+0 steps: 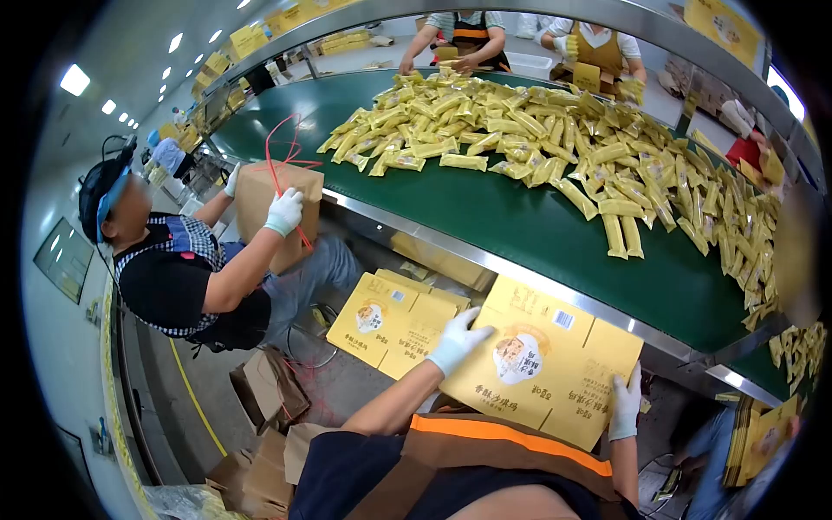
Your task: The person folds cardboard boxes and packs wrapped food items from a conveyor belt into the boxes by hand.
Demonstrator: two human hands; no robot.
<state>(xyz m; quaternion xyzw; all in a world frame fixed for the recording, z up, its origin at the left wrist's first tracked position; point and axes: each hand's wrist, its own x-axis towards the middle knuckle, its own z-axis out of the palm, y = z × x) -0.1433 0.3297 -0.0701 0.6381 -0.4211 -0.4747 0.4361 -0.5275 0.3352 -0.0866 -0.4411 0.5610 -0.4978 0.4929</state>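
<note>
A flattened yellow printed carton [563, 373] lies across my front, just below the conveyor's edge. My left hand [459, 340], in a white glove, is at its left edge with thumb and fingers on the cardboard. At the right edge, my gloved right hand [626, 403] grips the carton, fingers partly hidden. More flat yellow cartons [368, 319] lie lower, to the left of my left hand. Beyond the carton, a large heap of yellow wrapped packets [520, 126] covers much of the green conveyor belt [416, 195].
On the left, a co-worker [186, 260] handles a brown box [253, 201] with red strapping. Two people [468, 35] stand across the belt. Opened brown boxes [269, 386] sit on the floor at lower left. A metal rail [485, 260] borders the belt.
</note>
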